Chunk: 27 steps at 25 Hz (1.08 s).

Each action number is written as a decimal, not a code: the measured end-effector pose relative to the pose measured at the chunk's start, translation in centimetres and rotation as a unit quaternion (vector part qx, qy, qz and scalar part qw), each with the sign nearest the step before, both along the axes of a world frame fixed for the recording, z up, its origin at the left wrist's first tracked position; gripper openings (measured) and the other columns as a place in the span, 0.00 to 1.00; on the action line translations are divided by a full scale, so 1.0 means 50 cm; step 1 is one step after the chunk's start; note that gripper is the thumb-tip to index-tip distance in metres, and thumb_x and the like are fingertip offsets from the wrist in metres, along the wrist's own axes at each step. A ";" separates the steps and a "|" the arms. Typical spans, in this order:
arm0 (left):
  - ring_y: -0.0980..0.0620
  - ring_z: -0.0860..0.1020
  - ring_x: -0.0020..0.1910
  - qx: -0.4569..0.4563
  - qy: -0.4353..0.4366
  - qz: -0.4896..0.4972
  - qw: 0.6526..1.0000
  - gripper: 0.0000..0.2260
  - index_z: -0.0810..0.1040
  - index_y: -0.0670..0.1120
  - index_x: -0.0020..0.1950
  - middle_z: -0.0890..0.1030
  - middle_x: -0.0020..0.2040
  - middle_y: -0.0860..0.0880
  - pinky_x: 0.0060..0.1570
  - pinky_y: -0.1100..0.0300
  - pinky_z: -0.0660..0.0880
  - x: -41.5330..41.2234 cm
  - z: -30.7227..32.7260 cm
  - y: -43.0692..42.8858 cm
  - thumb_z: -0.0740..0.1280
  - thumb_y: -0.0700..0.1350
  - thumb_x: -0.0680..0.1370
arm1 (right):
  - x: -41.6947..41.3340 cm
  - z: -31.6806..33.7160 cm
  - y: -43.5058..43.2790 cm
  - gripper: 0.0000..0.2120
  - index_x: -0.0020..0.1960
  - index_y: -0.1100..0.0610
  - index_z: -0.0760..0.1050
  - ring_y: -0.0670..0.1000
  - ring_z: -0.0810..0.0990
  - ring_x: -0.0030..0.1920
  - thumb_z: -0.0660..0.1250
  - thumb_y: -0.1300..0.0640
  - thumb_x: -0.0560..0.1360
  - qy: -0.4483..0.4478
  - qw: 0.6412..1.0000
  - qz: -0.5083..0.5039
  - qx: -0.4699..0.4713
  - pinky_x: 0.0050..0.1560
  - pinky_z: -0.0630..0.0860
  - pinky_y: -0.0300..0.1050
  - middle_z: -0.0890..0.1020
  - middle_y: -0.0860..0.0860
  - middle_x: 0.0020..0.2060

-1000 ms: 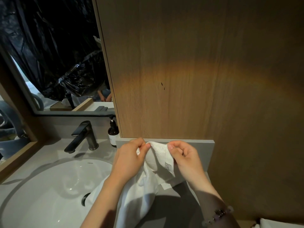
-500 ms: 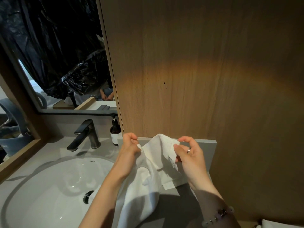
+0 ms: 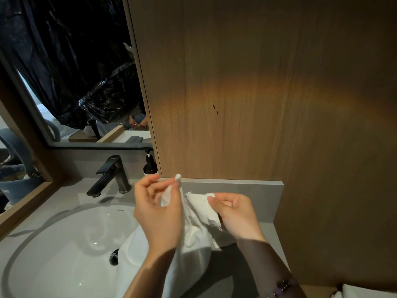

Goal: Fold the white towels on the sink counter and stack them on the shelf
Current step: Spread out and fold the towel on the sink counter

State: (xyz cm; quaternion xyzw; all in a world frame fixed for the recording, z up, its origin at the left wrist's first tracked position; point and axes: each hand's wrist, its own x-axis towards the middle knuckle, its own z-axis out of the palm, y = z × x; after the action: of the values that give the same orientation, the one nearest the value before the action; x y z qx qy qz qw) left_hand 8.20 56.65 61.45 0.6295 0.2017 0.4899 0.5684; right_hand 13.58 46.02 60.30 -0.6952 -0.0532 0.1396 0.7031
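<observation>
Grey counter [image 3: 68, 193] fills the bottom of the view, with a white oval sink [image 3: 64, 244] set into it and a dark drain [image 3: 113, 257] at the bowl's right side. Nearest the camera, the right wrist wears a beaded bracelet [image 3: 281, 286], and the edge of another white cloth [image 3: 365, 291] shows in the bottom right corner.

Above the counter, a white towel [image 3: 193, 244] is held up between both hands. Its lower part hangs down and lies over the right rim of the sink. The left hand [image 3: 159, 214] pinches one upper corner between thumb and fingertips, with the corner poking up above them. The right hand [image 3: 236, 216] has its fingers curled around a second corner just beside the first, thumb pressed onto the cloth.

Behind the hands runs a low grey ledge [image 3: 247, 190]. To the left stand a dark tap [image 3: 113, 175] and a dark pump bottle [image 3: 150, 166]. Farthest back are a wood panel [image 3: 257, 93] and a mirror [image 3: 64, 72] reflecting black plastic sheeting.
</observation>
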 end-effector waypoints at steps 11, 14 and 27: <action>0.57 0.82 0.41 -0.045 0.087 -0.128 0.987 0.18 0.70 0.53 0.48 0.84 0.39 0.55 0.47 0.62 0.77 -0.003 -0.027 -0.038 0.71 0.32 0.70 | -0.009 0.024 -0.003 0.09 0.51 0.64 0.79 0.41 0.76 0.22 0.60 0.64 0.79 0.069 0.987 0.057 0.131 0.24 0.70 0.30 0.79 0.46 0.23; 0.55 0.81 0.45 -0.020 0.113 -0.157 0.981 0.15 0.69 0.54 0.51 0.85 0.41 0.57 0.54 0.56 0.75 -0.008 -0.026 -0.040 0.68 0.35 0.74 | -0.005 0.026 -0.007 0.12 0.45 0.62 0.80 0.42 0.79 0.26 0.59 0.61 0.80 0.083 0.984 0.049 0.152 0.27 0.73 0.32 0.81 0.48 0.25; 0.53 0.78 0.51 -0.112 0.129 -0.311 0.935 0.19 0.66 0.53 0.50 0.81 0.51 0.50 0.47 0.61 0.73 -0.015 -0.026 -0.052 0.57 0.41 0.60 | -0.006 0.026 -0.016 0.08 0.51 0.64 0.80 0.47 0.83 0.32 0.66 0.63 0.75 0.077 0.980 -0.008 0.185 0.28 0.76 0.35 0.85 0.54 0.34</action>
State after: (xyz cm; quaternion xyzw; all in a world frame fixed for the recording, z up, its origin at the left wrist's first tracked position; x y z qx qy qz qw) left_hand 7.46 54.05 60.17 0.6504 0.1209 0.1777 0.7285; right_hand 13.28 45.22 61.60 -0.5405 -0.0182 0.1750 0.8228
